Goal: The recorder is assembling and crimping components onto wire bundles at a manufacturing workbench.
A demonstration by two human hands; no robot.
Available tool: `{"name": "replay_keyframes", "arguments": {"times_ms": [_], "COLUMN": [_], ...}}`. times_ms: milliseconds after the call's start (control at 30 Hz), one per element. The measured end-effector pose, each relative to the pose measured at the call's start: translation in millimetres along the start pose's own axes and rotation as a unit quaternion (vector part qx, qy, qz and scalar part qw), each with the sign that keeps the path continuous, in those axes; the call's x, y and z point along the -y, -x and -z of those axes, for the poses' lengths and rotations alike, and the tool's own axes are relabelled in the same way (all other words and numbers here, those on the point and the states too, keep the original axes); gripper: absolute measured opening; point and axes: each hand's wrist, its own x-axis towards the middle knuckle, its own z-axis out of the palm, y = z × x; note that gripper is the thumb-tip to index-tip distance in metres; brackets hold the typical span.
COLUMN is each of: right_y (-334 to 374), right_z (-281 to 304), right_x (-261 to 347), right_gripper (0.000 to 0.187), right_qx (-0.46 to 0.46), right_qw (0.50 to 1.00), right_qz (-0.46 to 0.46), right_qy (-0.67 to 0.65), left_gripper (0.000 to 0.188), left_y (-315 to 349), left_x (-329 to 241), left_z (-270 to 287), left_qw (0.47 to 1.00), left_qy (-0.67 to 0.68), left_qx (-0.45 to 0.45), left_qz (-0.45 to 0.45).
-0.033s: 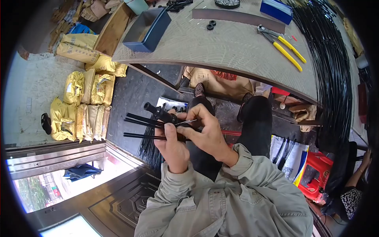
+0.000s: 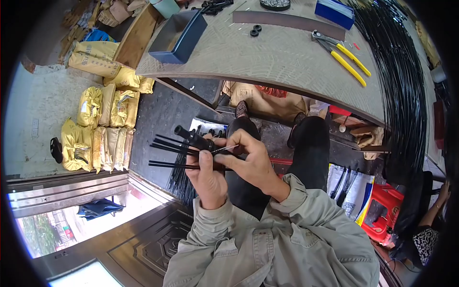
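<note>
Above my lap, my left hand point(image 2: 208, 179) is closed around a black tubular piece point(image 2: 192, 137). Several thin black rods point(image 2: 172, 145) stick out leftward from the same grip, fanned apart. My right hand point(image 2: 253, 162) meets it from the right, its thumb and fingers pinching a thin silvery wire point(image 2: 227, 149). The wire's left end lies against the black piece. My fingers partly hide where the wire, the rods and the tube come together.
Ahead, a worktable point(image 2: 229, 57) carries yellow-handled pliers point(image 2: 349, 64), a grey-blue bin point(image 2: 178, 38), a blue box point(image 2: 334, 13) and a long bundle of black rods point(image 2: 397, 71). Yellow sacks point(image 2: 91, 107) are stacked left. A red stool point(image 2: 382, 213) and another person's arm point(image 2: 437, 203) are at right.
The rods in my left hand have tilted very slightly. Both hands keep nearly the same place and grip.
</note>
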Motion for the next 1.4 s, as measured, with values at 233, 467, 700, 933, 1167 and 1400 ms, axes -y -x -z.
{"name": "replay_keyframes", "arguments": {"times_ms": [233, 467, 700, 933, 1167, 1400], "right_y": [-1, 1, -7, 4, 16, 9], "right_z": [-3, -6, 4, -17, -25, -10], "right_x": [-8, -8, -2, -1, -14, -9], "right_gripper": [0.016, 0.018, 0.017, 0.013, 0.015, 0.017], "right_qx": [0.001, -0.037, 0.057, -0.024, -0.091, -0.008], "right_qw": [0.99, 0.971, 0.998, 0.998, 0.974, 0.99], "right_qz": [0.133, 0.194, 0.006, 0.008, 0.195, 0.125], "right_qy": [0.048, 0.136, -0.016, -0.063, 0.076, 0.062], "left_gripper": [0.038, 0.035, 0.033, 0.037, 0.038, 0.038], "left_y": [-4, 1, 7, 7, 10, 10], "left_x": [-3, -3, 2, 2, -2, 1], "left_z": [14, 5, 3, -3, -7, -5], "left_qw": [0.994, 0.998, 0.996, 0.998, 0.997, 0.997], "left_qy": [0.092, 0.065, 0.049, 0.021, 0.056, 0.031], "left_qx": [0.03, 0.008, -0.052, -0.023, -0.045, -0.047], "left_qz": [0.05, 0.002, -0.044, -0.049, -0.032, -0.049]}}
